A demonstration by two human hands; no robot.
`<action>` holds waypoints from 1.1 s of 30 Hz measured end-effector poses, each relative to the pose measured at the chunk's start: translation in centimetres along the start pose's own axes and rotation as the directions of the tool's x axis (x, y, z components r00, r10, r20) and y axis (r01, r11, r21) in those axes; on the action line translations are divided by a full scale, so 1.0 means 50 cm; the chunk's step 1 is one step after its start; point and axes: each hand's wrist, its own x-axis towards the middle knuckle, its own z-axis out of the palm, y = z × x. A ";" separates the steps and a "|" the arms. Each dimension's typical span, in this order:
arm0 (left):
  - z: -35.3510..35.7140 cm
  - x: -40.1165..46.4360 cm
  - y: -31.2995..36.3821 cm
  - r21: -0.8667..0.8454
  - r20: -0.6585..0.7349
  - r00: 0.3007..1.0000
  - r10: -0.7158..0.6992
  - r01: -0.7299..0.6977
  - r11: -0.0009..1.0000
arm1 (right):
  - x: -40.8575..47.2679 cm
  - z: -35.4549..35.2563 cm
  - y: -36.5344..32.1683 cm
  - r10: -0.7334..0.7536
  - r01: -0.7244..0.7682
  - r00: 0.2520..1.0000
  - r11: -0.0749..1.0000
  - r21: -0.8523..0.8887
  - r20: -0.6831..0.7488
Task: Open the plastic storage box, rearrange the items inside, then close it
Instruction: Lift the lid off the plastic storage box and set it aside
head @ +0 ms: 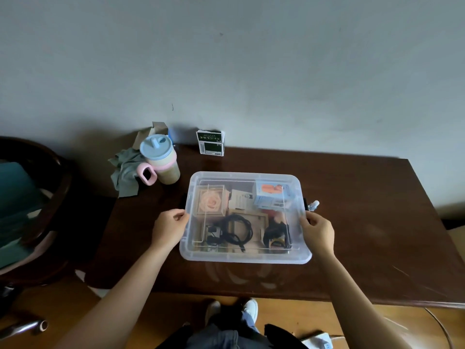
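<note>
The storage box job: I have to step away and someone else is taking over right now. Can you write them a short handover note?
Left hand grips the left edge of the clear lid; right hand grips its right edge.
The lid lies over the storage box on the brown table. Seen through it: a rose in a clear case, black cables, small cartons.
Whether the side latches are fastened cannot be told, nor whether the rearranging has been done.
Check both before carrying on.

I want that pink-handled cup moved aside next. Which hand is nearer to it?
Left. The left hand grips the storage box lid's left edge, just below and right of the cup. The right hand grips the far right edge, across the box.
</note>
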 end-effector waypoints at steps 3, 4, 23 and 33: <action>0.002 -0.001 0.000 -0.030 0.007 1.000 -0.023 0.023 0.999 | -0.006 -0.001 -0.009 0.073 -0.071 0.997 0.994 0.088 -0.012; 0.002 -0.004 0.000 -0.039 0.011 1.000 -0.022 0.022 0.999 | -0.010 -0.004 -0.015 0.090 -0.087 0.996 0.989 0.116 -0.016; -0.023 0.000 0.298 -0.394 0.223 0.915 0.337 -0.231 0.889 | -0.076 -0.196 -0.124 -0.289 0.179 0.957 0.558 0.810 -0.012; 0.119 -0.136 0.464 -0.669 0.658 0.641 0.396 0.256 0.698 | -0.060 -0.242 -0.074 -0.558 0.586 0.810 0.788 0.190 -0.181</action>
